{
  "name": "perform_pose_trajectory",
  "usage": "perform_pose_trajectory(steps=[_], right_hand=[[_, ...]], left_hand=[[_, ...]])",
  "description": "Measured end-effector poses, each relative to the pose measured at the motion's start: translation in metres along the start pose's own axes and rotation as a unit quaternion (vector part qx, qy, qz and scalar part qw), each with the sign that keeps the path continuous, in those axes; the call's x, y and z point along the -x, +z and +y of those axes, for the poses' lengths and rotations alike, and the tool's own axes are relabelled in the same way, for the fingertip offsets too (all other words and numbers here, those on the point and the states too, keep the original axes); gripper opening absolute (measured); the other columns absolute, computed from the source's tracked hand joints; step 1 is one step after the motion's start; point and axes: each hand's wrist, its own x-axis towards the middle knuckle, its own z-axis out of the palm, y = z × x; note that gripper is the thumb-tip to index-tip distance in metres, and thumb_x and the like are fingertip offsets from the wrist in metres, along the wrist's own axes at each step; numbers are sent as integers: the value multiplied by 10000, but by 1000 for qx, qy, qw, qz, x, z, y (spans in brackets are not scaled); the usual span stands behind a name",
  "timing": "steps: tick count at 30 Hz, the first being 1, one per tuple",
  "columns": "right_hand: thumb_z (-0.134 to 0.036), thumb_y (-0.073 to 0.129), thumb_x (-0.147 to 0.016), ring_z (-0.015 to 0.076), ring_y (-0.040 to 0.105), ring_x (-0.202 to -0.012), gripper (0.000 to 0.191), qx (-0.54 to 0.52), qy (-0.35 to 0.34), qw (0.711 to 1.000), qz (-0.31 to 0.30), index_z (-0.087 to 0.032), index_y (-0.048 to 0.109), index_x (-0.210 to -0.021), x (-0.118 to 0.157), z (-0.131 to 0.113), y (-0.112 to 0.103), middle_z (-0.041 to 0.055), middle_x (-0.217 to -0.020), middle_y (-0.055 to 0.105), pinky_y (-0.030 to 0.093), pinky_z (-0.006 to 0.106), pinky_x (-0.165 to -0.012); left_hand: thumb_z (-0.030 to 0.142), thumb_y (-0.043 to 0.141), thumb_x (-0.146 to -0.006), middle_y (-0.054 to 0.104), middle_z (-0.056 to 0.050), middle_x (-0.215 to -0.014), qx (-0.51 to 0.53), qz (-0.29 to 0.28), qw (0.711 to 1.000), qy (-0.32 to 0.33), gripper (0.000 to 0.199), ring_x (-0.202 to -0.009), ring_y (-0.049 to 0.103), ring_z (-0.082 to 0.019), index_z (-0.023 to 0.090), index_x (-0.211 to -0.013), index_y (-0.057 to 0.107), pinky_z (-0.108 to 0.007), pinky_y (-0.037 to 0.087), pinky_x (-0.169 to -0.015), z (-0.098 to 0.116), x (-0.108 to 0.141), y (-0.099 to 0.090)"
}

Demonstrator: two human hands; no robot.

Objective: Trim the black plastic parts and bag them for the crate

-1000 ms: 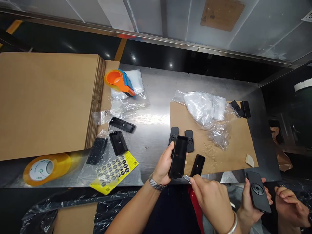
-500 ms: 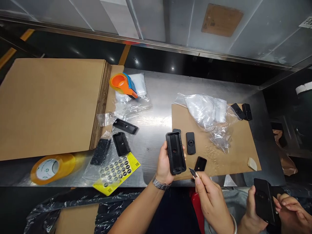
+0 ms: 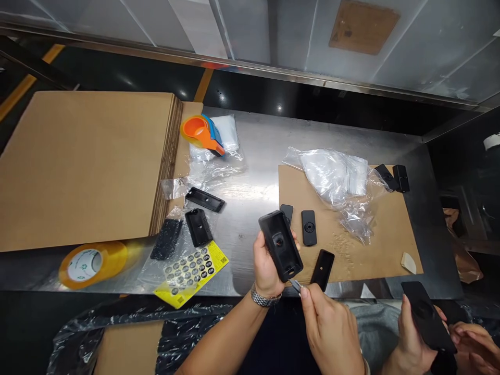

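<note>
My left hand (image 3: pixel 269 271) holds a hollow black plastic case (image 3: pixel 287 252) with its open side up, tilted, a hole in its floor. My right hand (image 3: pixel 330 323) pinches a small craft knife (image 3: pixel 296 286); most of its handle is hidden in the fingers. The blade lies at the near end of the case, close to its rim; I cannot tell whether it touches. Just right of it lies another hollow black case (image 3: pixel 323 268) on the cardboard sheet (image 3: pixel 383 245). Behind the held case are a black piece with a round recess (image 3: pixel 308 229) and a partly covered black piece (image 3: pixel 286 212).
At left stand stacked cardboard (image 3: pixel 89 166), a tape roll (image 3: pixel 88 264), an orange tape dispenser (image 3: pixel 201 133), more black cases (image 3: pixel 198 227) and a yellow sticker sheet (image 3: pixel 187 276). Clear plastic bags (image 3: pixel 332 169) lie at right. A co-worker's hands (image 3: pixel 414 338) hold a black case (image 3: pixel 425 315) at lower right.
The case in my left hand has turned and tipped, its near end swinging right. The knife has moved left and down to that end. The co-worker's case has tilted.
</note>
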Motion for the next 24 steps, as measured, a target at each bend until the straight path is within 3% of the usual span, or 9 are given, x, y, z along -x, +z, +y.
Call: perform_pose_trajectory(steps=[10,17,24], right_hand=[[-339,225,-913,155,530,-346,399,27,6,999,-17,-229,481,-626,3,-5,0,-37,-429,550,105,264,-416],[-336,200,-916,151,524,-332,424,51,15,998,-27,-227,495,-631,1,-9,0,-27,-417,551,86,265,-416],[-324,182,-920,160,517,-313,446,70,15,997,-28,-229,514,-637,0,-14,1,-24,-399,546,73,270,-411]], left_hand=[[546,373,-748,596,-57,-736,-22,-13,999,36,489,-567,528,-138,128,-780,625,-234,423,-477,3,4,-2],[530,309,-779,591,-57,-742,-36,-18,993,111,494,-596,537,-149,146,-806,619,-254,436,-503,1,5,-5],[532,318,-766,585,-47,-722,-43,6,989,142,467,-585,527,-148,163,-786,604,-262,435,-517,1,4,-3]])
